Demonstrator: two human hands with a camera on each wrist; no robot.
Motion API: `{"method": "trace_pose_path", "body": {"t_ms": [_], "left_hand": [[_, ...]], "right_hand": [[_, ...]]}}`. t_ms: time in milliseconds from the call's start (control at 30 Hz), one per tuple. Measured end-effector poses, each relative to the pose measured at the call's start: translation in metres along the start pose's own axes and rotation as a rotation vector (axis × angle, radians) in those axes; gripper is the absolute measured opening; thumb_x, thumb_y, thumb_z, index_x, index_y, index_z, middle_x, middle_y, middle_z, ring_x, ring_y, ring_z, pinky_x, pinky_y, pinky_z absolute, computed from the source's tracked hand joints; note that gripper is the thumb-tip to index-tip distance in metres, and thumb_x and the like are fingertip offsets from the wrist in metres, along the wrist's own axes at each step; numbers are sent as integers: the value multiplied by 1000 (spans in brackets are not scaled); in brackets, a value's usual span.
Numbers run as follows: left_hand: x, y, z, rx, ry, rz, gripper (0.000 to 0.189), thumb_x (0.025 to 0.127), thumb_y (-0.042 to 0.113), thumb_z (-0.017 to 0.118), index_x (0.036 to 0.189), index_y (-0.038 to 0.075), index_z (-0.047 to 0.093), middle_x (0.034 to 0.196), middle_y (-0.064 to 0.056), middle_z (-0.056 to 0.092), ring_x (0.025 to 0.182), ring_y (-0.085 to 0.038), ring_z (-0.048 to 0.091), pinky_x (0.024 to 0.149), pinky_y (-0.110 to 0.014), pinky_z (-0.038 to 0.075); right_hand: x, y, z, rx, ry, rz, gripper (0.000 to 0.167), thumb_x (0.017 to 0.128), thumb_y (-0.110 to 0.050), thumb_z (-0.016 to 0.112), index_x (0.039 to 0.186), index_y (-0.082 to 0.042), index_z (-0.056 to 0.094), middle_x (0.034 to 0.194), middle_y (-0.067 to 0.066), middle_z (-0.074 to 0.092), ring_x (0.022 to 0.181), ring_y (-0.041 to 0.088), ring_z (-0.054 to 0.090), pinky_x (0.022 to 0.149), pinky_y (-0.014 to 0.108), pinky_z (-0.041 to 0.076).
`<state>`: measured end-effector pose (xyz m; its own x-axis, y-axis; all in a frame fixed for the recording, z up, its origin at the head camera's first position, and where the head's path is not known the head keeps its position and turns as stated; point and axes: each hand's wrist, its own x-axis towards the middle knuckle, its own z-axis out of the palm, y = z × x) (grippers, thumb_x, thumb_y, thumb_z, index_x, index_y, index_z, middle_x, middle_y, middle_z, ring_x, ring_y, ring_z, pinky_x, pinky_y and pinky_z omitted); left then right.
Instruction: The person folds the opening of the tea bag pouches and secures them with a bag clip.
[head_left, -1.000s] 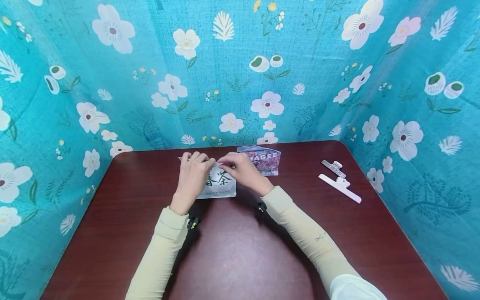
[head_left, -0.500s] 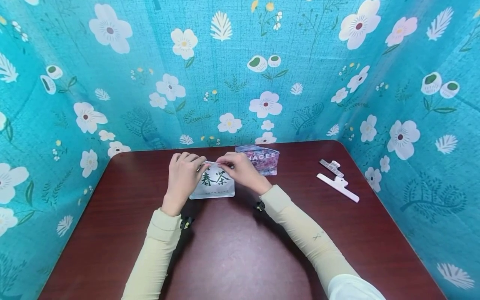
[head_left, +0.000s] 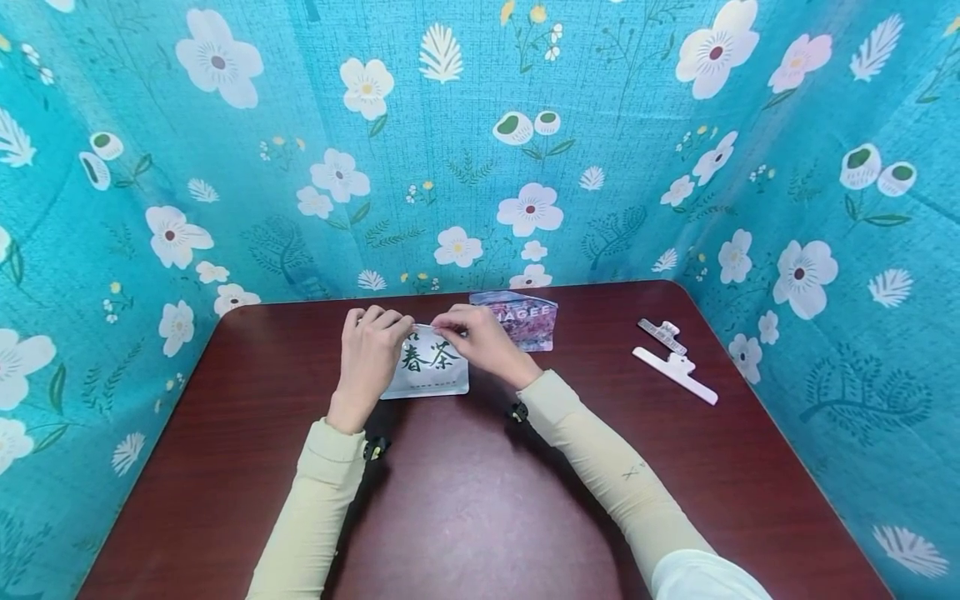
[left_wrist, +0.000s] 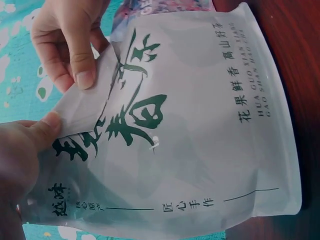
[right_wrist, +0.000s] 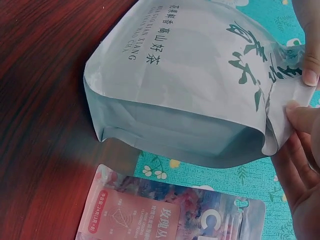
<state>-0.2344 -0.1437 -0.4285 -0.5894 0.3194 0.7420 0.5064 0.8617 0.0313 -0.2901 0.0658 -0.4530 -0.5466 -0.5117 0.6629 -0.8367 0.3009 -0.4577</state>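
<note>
Pouch (head_left: pixel 429 375) extends below left grip (head_left: pixel 371 354) and right grip (head_left: pixel 486 340).

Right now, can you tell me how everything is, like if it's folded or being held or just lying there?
Silver tea pouch: top folded over, held by both hands.
Left hand: pinching the folded top.
Right hand: pinching the folded top too.
Pink pouch: not held; open or sealed, I can't tell.
White clip: lying on the table, clipped to nothing.
Grey clip: same, beside the white one.
</note>
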Motion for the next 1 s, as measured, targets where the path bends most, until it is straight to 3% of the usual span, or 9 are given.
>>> {"method": "trace_pose_path", "body": {"t_ms": [300,533,700,1000], "left_hand": [[1,-3,-3,29,-41,7,22,90,-2,70,104,11,79,97,-5,77,87,-27,63,81,-46,44],[2,-2,-3,16,-38,5,19,89,0,73,102,12,81,95,-5,78,81,-26,62,75,-42,44],[1,2,-2,6,-56,-6,18,89,2,74,103,12,81,96,-5,78,82,-26,62,76,-42,43],[2,0,-4,9,-65,-41,19,90,2,73,105,12,81,97,-6,78,85,-28,62,79,-44,43]], "right_hand": [[2,-1,-1,10,0,10,11,91,-2,74,101,-3,79,91,6,75,82,11,68,75,25,55],[-2,0,-1,48,-3,55,13,91,-3,74,103,-2,78,93,7,75,84,12,70,78,23,57],[-7,0,-5,68,-41,88,18,90,0,75,107,-2,78,96,9,75,86,13,70,79,23,57],[-8,3,-11,55,-134,56,30,92,5,69,121,-3,74,106,10,76,95,15,69,82,26,56]]}}
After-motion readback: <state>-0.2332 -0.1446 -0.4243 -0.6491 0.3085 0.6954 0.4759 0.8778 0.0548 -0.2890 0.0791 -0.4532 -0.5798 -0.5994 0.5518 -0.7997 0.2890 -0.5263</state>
